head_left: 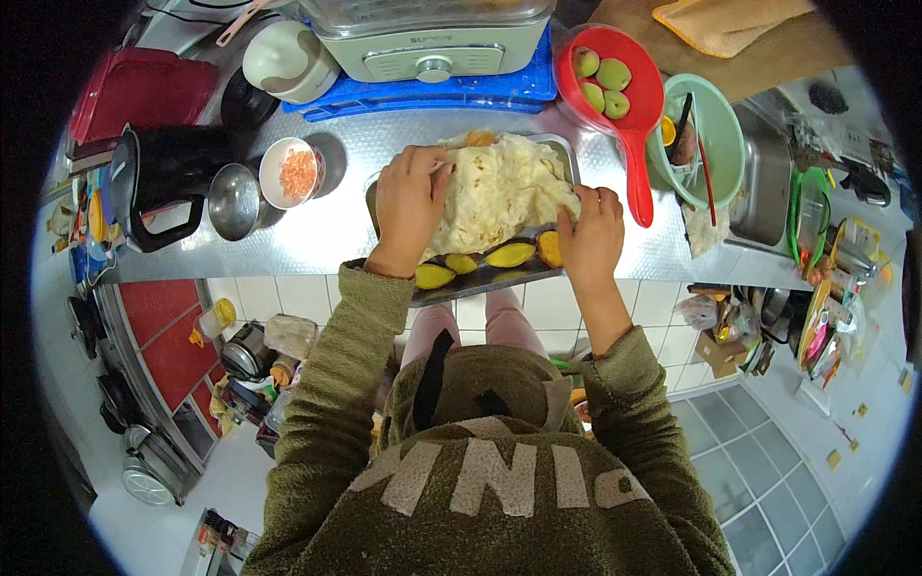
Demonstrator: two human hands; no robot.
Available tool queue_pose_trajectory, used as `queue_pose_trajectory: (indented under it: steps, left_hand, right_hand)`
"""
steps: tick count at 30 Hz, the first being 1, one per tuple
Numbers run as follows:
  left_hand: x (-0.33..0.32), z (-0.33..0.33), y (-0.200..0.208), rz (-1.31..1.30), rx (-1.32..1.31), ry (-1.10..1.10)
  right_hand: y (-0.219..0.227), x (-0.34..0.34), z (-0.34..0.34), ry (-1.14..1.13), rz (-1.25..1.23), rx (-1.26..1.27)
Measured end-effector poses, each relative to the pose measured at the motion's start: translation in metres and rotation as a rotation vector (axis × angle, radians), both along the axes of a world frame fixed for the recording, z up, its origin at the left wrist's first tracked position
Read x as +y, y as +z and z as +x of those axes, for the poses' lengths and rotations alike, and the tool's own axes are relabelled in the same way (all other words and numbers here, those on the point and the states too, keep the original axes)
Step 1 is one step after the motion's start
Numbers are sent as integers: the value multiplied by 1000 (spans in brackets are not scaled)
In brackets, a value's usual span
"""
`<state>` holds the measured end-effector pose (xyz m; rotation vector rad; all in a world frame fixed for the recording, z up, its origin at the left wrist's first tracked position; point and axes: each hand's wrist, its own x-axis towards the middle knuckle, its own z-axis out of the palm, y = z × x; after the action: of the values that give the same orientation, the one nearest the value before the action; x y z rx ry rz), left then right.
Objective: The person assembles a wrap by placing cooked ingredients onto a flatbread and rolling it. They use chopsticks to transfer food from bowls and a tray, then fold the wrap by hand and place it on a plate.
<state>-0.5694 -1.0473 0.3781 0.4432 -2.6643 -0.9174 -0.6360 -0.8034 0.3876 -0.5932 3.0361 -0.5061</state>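
A large, pale cream, wrinkled mass (504,187) lies on a dark baking tray (509,279); I cannot make out what kind of food it is. Yellow potato slices (511,254) line the tray's near side. Curled over the left side of the mass, my left hand (411,202) grips its edge with bent fingers. At the opposite side, my right hand (593,230) pinches the right edge between thumb and fingers. Each hand hides the part of the mass beneath it.
Left of the tray stand a white bowl of chopped orange-pink bits (291,174), a metal bowl (234,202) and a black jug (158,182). A steamer (423,53) sits behind. Rightward are a red colander of green fruit (634,163), a green basin (730,144) and a sink (765,192).
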Motion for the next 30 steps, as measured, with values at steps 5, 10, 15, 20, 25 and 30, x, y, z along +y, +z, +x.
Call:
queue_pose_trajectory:
  steps: [5,10,15,20,25,30]
  left_hand:
    - [3,4,5,-107,37,-78]
    - [25,18,28,-177,76,-245]
    - [57,44,22,-301,-105,-556]
    - [51,38,8,-525,-112,-614]
    - [47,39,11,-492,-151,-620]
    - [46,37,11,-457,-119,-619]
  right_hand:
    - [-2,-3,8,-92,-32,9]
    - [-19,6,10,-201,-50,-61]
    - [1,-8,2,-369,-186,-427]
    - [-24,5,-6,-360,-766,-701]
    - [6,9,-10,-610,-1037,-1040]
    - [32,-4,16,-509,-1069,-954]
